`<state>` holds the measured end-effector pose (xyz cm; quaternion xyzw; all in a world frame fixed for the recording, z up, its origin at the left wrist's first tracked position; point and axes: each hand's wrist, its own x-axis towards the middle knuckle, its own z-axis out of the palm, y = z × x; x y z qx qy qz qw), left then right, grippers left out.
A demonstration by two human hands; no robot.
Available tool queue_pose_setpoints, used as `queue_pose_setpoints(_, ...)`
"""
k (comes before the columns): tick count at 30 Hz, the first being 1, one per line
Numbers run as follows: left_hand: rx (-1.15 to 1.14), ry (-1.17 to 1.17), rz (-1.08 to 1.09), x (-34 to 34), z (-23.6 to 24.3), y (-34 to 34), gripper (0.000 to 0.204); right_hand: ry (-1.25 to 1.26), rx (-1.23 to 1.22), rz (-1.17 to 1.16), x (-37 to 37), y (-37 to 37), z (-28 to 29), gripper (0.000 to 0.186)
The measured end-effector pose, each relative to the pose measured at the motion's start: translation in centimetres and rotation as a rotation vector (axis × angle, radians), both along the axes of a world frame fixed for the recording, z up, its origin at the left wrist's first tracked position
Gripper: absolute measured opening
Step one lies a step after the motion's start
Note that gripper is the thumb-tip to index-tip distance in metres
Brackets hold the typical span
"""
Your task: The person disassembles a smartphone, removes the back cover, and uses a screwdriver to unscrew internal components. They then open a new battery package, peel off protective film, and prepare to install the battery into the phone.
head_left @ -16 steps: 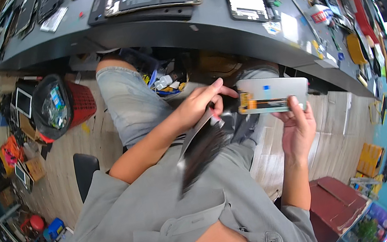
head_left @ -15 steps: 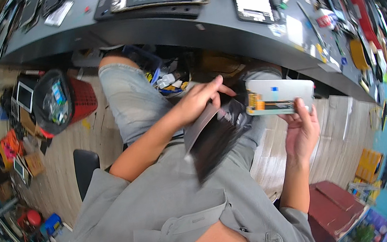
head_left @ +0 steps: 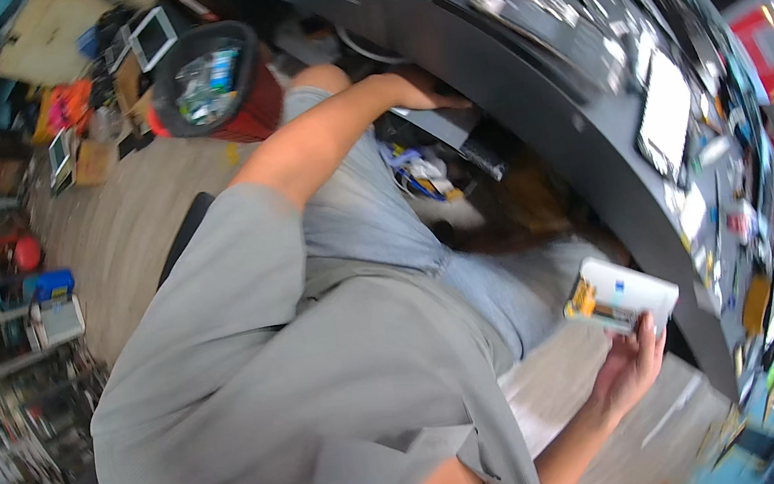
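In my right hand (head_left: 630,371) is a phone display panel (head_left: 643,290), gripped at its lower edge between thumb and fingers. Its pale back faces up, with a gold and black flex cable along one side. My left arm stretches forward, and my left hand (head_left: 417,90) is at the underside of the dark desk (head_left: 478,47), beside a grey drawer-like ledge (head_left: 442,122). The desk edge and shadow hide its fingertips, so whether it holds anything is unclear.
A red bin (head_left: 262,102) with a black liner and scraps stands to the left. Cables and small parts lie in a heap (head_left: 427,173) under the desk. On the desktop are a bright-screened phone part (head_left: 666,115), a black tray-like block (head_left: 513,14) and many tools.
My left hand has left my lap and reached under the desk edge; the dark flat item it held is out of sight. The view has turned left. My right hand still holds the display panel.
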<state>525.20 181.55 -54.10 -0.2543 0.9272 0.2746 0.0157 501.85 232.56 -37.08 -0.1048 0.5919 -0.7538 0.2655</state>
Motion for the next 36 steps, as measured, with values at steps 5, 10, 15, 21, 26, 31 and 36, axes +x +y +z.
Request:
queue_pose_setpoints(5, -0.301, 0.028, 0.083, 7.4, 2.6, -8.2, 0.068, 0.010, 0.064, 0.082, -0.9, 0.0, -0.6, 0.035)
queue_pose_setpoints(10, -0.147, 0.007, 0.445, 17.2, 3.5, -12.7, 0.071, 0.029, 0.100, 0.118, 0.5, -2.1, -0.2, 0.036)
queue_pose_setpoints(15, 0.088, 0.203, 0.805, 30.3, -0.5, -16.0, 0.072, 0.086, 0.113, 0.132, 1.9, -5.4, 0.3, 0.033)
queue_pose_setpoints(21, 0.055, 0.448, 0.974, 41.9, 0.2, -15.9, 0.042, 0.106, 0.164, 0.173, 3.0, -7.5, 1.2, 0.033)
queue_pose_setpoints(26, -0.318, 0.242, 1.155, 48.6, -5.6, -16.7, 0.058, 0.097, 0.213, 0.242, 3.0, -7.3, 1.9, 0.051)
queue_pose_setpoints(31, -0.497, -0.627, 1.267, 51.2, -11.5, -16.3, 0.110, 0.058, 0.183, 0.239, 4.5, -9.0, 1.8, 0.050)
queue_pose_setpoints(36, -0.922, -0.312, 0.921, 39.1, 1.5, -13.8, 0.065, -0.020, 0.226, 0.276, 7.8, -11.4, 4.1, 0.045)
